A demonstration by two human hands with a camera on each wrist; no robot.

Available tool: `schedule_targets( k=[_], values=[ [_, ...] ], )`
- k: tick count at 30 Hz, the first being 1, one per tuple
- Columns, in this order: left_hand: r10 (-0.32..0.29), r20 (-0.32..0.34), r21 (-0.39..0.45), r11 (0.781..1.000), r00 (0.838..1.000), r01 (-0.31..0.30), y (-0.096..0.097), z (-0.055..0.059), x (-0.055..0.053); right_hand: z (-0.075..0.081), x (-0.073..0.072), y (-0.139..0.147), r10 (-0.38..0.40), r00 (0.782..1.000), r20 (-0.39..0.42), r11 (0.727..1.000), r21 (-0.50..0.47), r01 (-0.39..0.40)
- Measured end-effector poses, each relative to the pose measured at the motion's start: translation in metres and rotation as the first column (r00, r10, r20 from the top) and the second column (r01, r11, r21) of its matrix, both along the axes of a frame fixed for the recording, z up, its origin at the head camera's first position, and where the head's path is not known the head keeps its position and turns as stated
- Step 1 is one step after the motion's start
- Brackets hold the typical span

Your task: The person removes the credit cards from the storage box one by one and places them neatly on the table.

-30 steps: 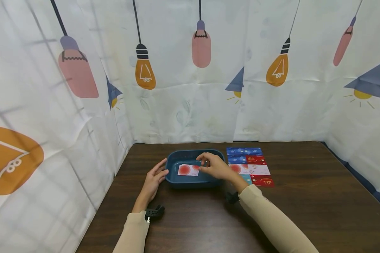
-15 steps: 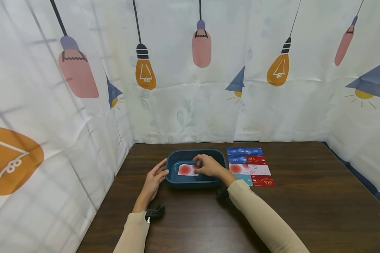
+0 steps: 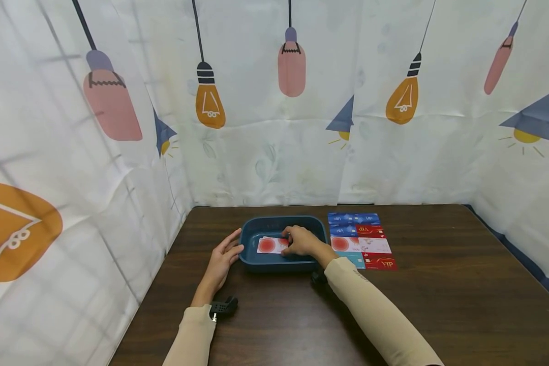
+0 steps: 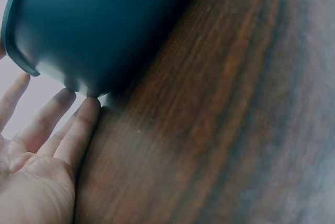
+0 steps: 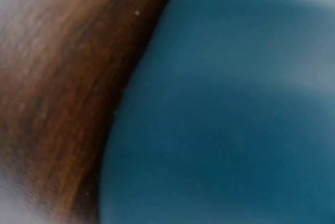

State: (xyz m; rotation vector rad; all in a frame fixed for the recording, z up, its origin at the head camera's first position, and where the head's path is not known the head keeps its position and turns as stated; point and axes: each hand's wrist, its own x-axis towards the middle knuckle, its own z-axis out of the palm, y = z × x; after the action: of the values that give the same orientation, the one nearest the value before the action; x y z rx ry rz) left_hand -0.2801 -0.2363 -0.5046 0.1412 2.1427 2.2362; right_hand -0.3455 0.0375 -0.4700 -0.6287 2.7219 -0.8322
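Observation:
A blue rectangular tray stands near the far side of the wooden table. Inside it lie white-and-red cards, slightly overlapped. My right hand reaches over the tray's right side; its thumb and fingers pinch the right end of a card and cover part of it. At the tray's left end my left hand rests with fingers extended. In the left wrist view, the left fingertips touch the tray's outer wall. Only the tray's wall and some table show in the right wrist view; the right hand is out of it.
Right of the tray, several cards lie edge to edge in rows on the table: blue cards, red cards, white-and-red cards and a light-blue card. A patterned curtain hangs behind and at both sides.
My right hand has moved slightly left and down into the tray, its thumb and fingers now at the card's right end. The left hand and the tray have stayed put.

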Motion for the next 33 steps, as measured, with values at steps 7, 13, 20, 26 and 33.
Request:
schedule_targets(
  k=[7,13,20,26,33],
  values=[
    [-0.002,-0.001,-0.012,1.0,1.0,0.002,0.0001,0.0001,0.0008,-0.0012,0.0,-0.001,0.003,1.0,-0.01,1.0,0.017,-0.002],
    [0.002,0.007,-0.006,1.0,1.0,-0.002,-0.0004,-0.0013,-0.0002,-0.0022,-0.0007,-0.0004,-0.006,1.0,-0.001,1.0,0.011,0.006],
    [-0.006,0.004,-0.006,1.0,1.0,0.006,-0.0006,-0.0008,0.0002,0.0002,0.0026,0.001,0.003,0.999,-0.045,1.0,0.022,-0.002],
    [-0.002,0.008,-0.01,1.0,1.0,0.002,-0.0002,0.0003,0.0003,0.0018,0.0043,0.0014,-0.005,0.998,-0.062,1.0,0.019,0.006],
    [-0.001,0.005,-0.007,1.0,1.0,0.001,-0.0003,0.0001,0.0004,0.0027,0.0046,0.0014,-0.001,0.996,-0.085,1.0,0.01,0.002]
  ],
)
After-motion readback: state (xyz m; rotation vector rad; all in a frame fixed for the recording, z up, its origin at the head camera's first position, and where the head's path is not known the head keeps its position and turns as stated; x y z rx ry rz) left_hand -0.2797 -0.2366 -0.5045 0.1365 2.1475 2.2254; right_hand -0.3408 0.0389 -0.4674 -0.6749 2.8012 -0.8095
